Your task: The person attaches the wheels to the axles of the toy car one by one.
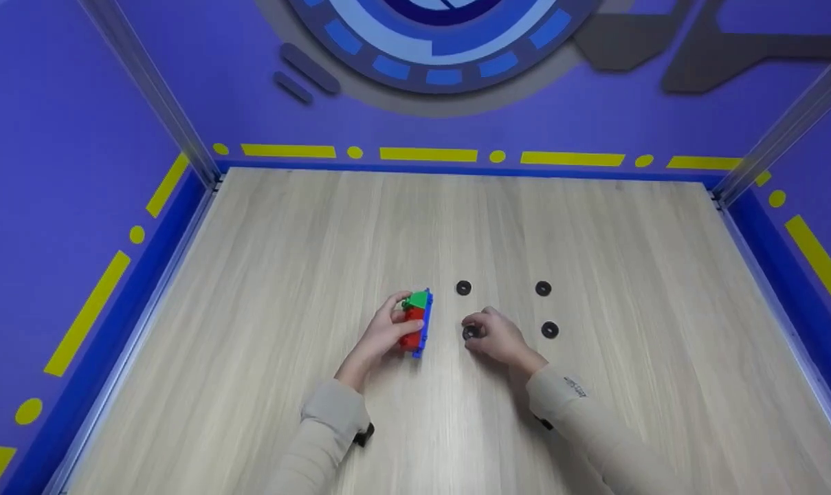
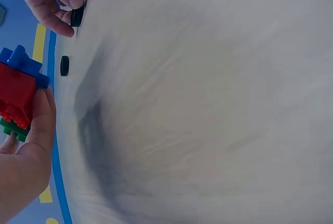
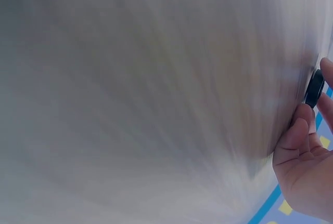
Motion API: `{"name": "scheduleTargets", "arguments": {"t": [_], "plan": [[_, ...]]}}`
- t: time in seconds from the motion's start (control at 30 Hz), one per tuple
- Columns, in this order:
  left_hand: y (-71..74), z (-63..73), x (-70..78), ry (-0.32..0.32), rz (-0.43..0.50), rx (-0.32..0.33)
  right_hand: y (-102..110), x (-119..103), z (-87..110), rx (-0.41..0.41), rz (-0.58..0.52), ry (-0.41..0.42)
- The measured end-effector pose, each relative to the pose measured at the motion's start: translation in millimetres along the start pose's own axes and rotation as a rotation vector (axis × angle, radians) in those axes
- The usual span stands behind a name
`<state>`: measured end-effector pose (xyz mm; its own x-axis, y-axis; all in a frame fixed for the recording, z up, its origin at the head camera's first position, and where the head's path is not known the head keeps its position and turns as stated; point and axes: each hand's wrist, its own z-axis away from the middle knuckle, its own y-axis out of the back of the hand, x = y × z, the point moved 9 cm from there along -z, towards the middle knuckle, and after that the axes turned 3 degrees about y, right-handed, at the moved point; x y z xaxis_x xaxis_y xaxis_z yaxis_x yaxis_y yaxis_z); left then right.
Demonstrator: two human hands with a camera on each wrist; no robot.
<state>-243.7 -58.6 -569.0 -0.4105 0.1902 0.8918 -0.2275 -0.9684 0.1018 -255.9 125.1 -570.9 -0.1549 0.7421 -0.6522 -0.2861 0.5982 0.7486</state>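
My left hand (image 1: 382, 335) grips a toy vehicle body of building blocks (image 1: 413, 333), tipped on its side above the table. Its base is blue, its middle blocks (image 2: 16, 90) are red, and a green block (image 1: 416, 300) sits at the far end. To the right, my right hand (image 1: 501, 335) pinches a small black toy wheel (image 1: 470, 333) between thumb and fingers. The right wrist view shows this black wheel (image 3: 315, 88) standing on edge at the fingertips, close to the tabletop. Whether it still touches the table I cannot tell.
Several more black wheels lie flat on the wooden table (image 1: 284, 261): one wheel (image 1: 463, 287) beyond my right hand, another wheel (image 1: 543, 288) farther right, and a nearer wheel (image 1: 550, 330) right of that hand. Blue panels (image 1: 415, 130) with yellow dashes wall the back and sides.
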Motion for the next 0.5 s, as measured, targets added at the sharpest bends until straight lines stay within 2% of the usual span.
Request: {"name": "scheduleTargets", "arguments": {"t": [0.37, 0.5], "plan": [[-6.9, 3.0, 4.7, -0.029, 0.018, -0.068, -0.7, 0.3, -0.4, 0.002, 0.041, 0.005], [-8.1, 5.9, 6.7, -0.052, 0.024, -0.071, -0.4, 0.8, 0.4, 0.0, 0.033, 0.0]]}}
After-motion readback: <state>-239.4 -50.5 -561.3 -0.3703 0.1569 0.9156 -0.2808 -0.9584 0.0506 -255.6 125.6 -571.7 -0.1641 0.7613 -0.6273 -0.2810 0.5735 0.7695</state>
